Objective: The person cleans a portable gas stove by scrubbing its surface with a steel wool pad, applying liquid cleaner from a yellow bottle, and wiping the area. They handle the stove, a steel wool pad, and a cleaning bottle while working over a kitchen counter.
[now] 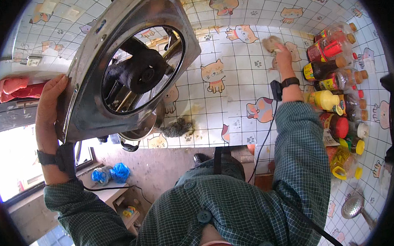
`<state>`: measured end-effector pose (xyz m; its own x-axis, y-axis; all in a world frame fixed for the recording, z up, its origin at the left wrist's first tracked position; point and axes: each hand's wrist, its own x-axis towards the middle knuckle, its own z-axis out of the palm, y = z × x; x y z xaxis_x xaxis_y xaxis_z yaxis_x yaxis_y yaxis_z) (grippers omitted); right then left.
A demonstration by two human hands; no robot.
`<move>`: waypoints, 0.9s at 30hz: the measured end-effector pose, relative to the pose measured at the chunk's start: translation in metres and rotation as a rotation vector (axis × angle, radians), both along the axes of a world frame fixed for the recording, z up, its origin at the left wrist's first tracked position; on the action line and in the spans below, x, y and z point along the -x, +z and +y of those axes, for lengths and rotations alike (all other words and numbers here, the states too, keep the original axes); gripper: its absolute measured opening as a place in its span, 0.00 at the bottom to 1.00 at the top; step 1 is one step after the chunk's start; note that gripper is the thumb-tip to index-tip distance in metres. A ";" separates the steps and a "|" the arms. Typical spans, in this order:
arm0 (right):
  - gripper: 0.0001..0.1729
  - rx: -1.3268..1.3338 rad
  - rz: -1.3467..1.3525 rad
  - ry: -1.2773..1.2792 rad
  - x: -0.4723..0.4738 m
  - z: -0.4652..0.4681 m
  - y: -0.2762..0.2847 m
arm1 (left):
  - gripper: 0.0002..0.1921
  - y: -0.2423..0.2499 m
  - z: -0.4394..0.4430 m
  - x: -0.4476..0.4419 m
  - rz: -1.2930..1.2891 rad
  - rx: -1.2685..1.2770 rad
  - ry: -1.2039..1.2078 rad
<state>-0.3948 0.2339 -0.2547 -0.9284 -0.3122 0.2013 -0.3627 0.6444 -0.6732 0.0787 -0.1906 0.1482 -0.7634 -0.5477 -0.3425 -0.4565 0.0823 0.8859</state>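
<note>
My left hand (51, 102) grips the edge of a metal gas stove (85, 107), which is tilted up on the left. A dark burner shows through the round opening in its top. On the cat-patterned counter covering (240, 72), my right hand (284, 56) presses a brownish cloth or sponge (271, 44), blurred, at the back right. A dark steel-wool scourer (177, 127) lies near the counter's front edge, beside brown stains. Partly hidden under the stove is a metal pan or pot lid (137, 133) with a black handle.
Several sauce and oil bottles (323, 69) stand along the right side, with a yellow squeeze bottle (323, 100) among them. A perforated skimmer (353, 206) is at the lower right. Blue plastic bags (120, 173) rest on a low cabinet at the lower left. Cables run from both wrists.
</note>
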 end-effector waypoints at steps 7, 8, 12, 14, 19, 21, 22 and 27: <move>0.18 0.156 0.297 0.417 -0.167 -0.073 -0.049 | 0.16 0.004 -0.004 0.004 -0.073 0.059 -0.026; 0.16 0.138 0.238 0.485 -0.208 -0.080 -0.044 | 0.16 0.004 -0.004 0.004 -0.084 0.079 -0.040; 0.17 0.105 0.164 0.570 -0.350 -0.088 -0.014 | 0.18 0.003 -0.004 0.006 -0.038 0.147 -0.083; 0.19 0.058 0.148 0.635 -0.395 -0.089 -0.005 | 0.17 0.002 -0.004 0.007 -0.015 0.140 -0.053; 0.20 0.323 -0.233 0.428 -0.405 -0.105 -0.002 | 0.16 0.006 -0.006 0.008 0.025 0.085 -0.164; 0.25 0.558 -0.551 0.305 -0.390 -0.124 0.000 | 0.14 0.009 -0.008 0.011 -0.049 -0.032 -0.160; 0.28 0.730 -0.920 0.229 -0.385 -0.138 0.002 | 0.14 0.008 -0.008 0.011 -0.042 -0.002 -0.154; 0.43 1.282 -1.773 0.256 -0.385 -0.209 0.030 | 0.17 0.006 -0.008 0.016 -0.043 0.066 -0.192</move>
<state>-0.0102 0.0245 -0.2247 -0.3071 -0.8517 -0.4247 0.9483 -0.2364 -0.2116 0.0625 -0.1985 0.1541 -0.8414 -0.4157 -0.3454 -0.4643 0.2288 0.8556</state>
